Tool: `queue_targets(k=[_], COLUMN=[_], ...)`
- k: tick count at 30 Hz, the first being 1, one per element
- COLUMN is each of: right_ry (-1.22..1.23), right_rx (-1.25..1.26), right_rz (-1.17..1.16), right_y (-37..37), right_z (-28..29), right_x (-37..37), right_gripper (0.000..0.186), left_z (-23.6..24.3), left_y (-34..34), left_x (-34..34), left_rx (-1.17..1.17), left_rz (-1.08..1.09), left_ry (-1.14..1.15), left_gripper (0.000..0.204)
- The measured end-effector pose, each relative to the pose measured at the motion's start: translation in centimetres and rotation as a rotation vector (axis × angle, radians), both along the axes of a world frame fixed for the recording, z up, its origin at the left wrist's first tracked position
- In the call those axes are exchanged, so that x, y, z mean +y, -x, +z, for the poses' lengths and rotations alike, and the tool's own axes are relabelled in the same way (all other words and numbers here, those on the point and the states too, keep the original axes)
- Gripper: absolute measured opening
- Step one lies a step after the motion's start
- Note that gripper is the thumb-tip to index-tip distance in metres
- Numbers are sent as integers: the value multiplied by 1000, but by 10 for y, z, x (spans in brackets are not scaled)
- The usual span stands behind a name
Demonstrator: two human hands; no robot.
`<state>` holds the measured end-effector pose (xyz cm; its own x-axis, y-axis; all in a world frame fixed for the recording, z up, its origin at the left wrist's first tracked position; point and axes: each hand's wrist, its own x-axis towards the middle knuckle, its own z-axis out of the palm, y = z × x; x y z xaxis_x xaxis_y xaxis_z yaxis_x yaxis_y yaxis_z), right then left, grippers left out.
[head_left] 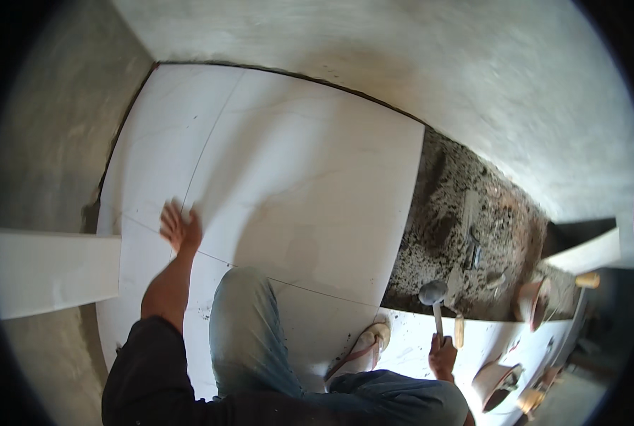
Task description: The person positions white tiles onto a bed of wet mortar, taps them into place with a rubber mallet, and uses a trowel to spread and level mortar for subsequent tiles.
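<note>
My left hand (180, 226), blurred, has its fingers spread over the white veined floor tiles (317, 170) near a crossing of thin seams; whether it touches the surface I cannot tell. My right hand (442, 355) grips the handle of a rubber mallet (434, 292), its dark head over the edge of a bed of grey mortar (444, 199). A wooden handle (459, 331) lies just right of the mallet. Metal tools (473, 248) rest in the mortar. My bent knee is on the tiles, and my sandalled foot (366, 349) is left of the mallet.
Plastered walls (402, 42) bound the tiles behind and at the left. A white board (54, 273) juts in from the left. At the right are two buckets (532, 302) (495, 387), a wooden-handled tool (586, 280) and a pale slab (583, 252).
</note>
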<state>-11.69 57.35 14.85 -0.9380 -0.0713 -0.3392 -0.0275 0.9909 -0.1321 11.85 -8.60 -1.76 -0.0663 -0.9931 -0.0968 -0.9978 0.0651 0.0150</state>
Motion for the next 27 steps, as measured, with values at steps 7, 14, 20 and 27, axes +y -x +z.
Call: queue_targets(k=[7, 14, 20, 27], right_ry=[123, 251, -102, 436], right_rx=[197, 213, 483, 274], right_rz=[-497, -541, -304, 537], right_y=[-134, -155, -137, -33], right_z=[-104, -116, -105, -77], right_x=[49, 49, 37, -119], right_gripper=[40, 42, 42, 68], left_z=[-2, -4, -10, -18], left_y=[-50, -80, -56, -67], left_x=[97, 107, 104, 28], left_rx=[-22, -75, -86, 53], left_rz=[-8, -588, -858, -339], left_ry=[-16, -53, 100, 43], left_gripper=[71, 76, 75, 74])
